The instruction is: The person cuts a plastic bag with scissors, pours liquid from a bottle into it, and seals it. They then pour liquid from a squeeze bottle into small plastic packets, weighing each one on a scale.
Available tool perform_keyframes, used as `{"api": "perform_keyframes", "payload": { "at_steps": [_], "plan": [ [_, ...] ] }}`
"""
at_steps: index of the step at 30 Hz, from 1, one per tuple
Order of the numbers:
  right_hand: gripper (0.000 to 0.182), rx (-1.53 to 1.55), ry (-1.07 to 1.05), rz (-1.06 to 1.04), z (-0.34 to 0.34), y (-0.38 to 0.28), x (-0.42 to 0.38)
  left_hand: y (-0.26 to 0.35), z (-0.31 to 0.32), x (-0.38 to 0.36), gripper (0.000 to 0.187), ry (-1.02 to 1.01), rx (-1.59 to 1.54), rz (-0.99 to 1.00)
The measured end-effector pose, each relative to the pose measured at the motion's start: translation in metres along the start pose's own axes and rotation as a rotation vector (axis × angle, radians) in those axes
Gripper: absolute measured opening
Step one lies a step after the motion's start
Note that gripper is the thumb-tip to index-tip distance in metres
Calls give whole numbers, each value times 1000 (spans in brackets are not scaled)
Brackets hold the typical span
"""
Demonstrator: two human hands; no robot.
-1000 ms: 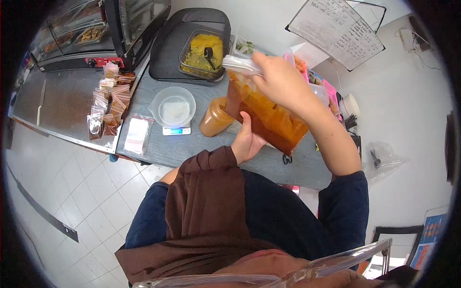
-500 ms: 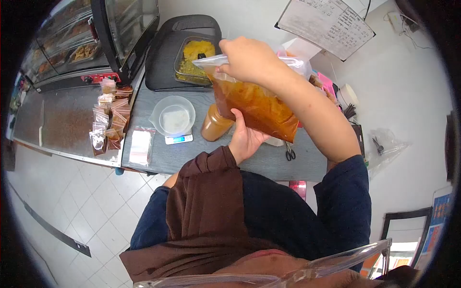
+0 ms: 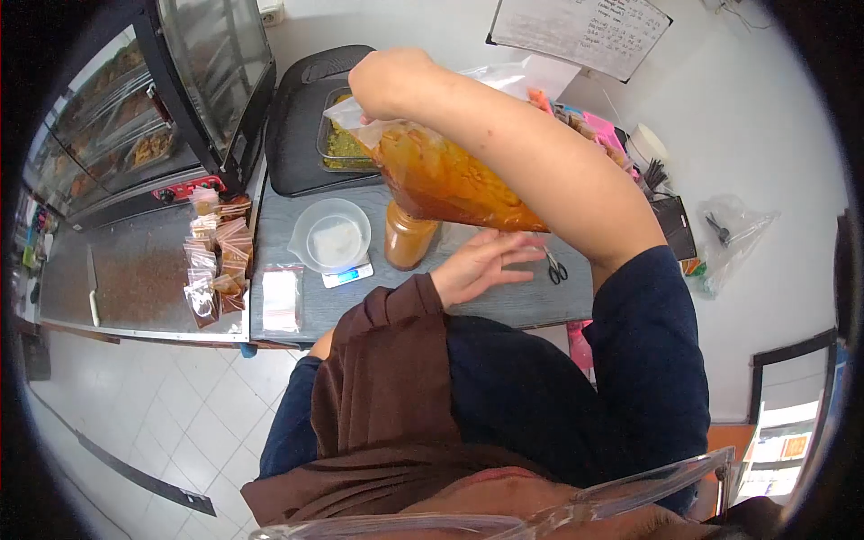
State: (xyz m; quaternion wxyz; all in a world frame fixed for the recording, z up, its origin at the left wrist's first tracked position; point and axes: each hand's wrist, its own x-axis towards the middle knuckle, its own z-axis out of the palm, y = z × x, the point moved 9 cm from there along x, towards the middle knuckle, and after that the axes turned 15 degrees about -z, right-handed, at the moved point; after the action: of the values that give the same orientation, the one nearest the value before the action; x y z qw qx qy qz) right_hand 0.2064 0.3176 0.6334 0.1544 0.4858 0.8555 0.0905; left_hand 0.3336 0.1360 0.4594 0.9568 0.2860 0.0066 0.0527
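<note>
A large clear plastic bag of orange-brown sauce [image 3: 450, 180] hangs tilted over the table, bulging toward its lower right. My right hand [image 3: 389, 85] grips the bag's upper left corner, its fingers mostly hidden behind the wrist, and the forearm crosses in front of the bag. Below the bag's lower edge, my left hand [image 3: 481, 268] is open with fingers spread, holding nothing. Left of that hand stands a plastic jar of brown paste [image 3: 409, 241], overlapped by the bag at its top. Further left, a translucent bowl [image 3: 330, 236] rests on a small digital scale [image 3: 347, 275].
Scissors [image 3: 557, 268] lie right of my left hand. Empty zip bags [image 3: 282, 300] sit at the table's front left, near filled sauce packets [image 3: 216, 256]. Behind are a black tray [image 3: 292, 144] with a glass dish [image 3: 346, 148] and a heated display case [image 3: 144, 117].
My left hand has let go of the bag's underside and opened below it. My right hand has moved left with the bag's corner, and the view has shifted slightly.
</note>
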Motion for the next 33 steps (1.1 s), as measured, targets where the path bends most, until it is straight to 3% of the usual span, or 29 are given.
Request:
{"api": "perform_keyframes", "payload": {
  "at_steps": [3,5,6,7,9,12,15,18,22,23,26,28,30,32,33],
  "plan": [
    [35,8,14,-35,-2,-4,2,21,11,-42,25,169,363,56],
    [36,8,27,-52,-3,-4,3,73,1,-104,30,642,897,599],
    [37,4,25,-57,-2,-3,2,105,29,-154,43,1063,1301,1044],
    [37,4,22,-61,-1,-3,0,123,13,-187,50,1292,1094,1299],
    [39,-7,17,-94,2,-2,0,157,-24,-205,57,1354,965,1386],
    [40,-40,37,-125,5,-3,0,189,-84,-154,62,772,695,986],
    [40,-63,32,-160,1,-7,-5,185,-112,-106,60,496,601,544],
    [40,-57,47,-192,-1,-9,-9,173,-109,-93,52,413,356,510],
    [43,-72,135,-187,-2,-4,-12,171,-115,-87,39,350,248,684],
    [47,-44,140,-188,-2,-3,-15,170,-105,-87,54,316,280,723],
    [60,29,199,-185,-12,0,-29,167,-102,-89,35,331,254,734],
    [72,64,292,-178,-21,4,-56,166,-95,-88,38,271,270,744],
    [84,-44,836,-276,-44,9,-112,162,-113,-85,40,262,221,724],
    [91,130,1061,-105,-51,29,-180,162,-128,-82,41,277,165,705],
    [96,312,1286,-29,-34,44,-219,162,-126,-83,41,293,170,720]
  ]
}}
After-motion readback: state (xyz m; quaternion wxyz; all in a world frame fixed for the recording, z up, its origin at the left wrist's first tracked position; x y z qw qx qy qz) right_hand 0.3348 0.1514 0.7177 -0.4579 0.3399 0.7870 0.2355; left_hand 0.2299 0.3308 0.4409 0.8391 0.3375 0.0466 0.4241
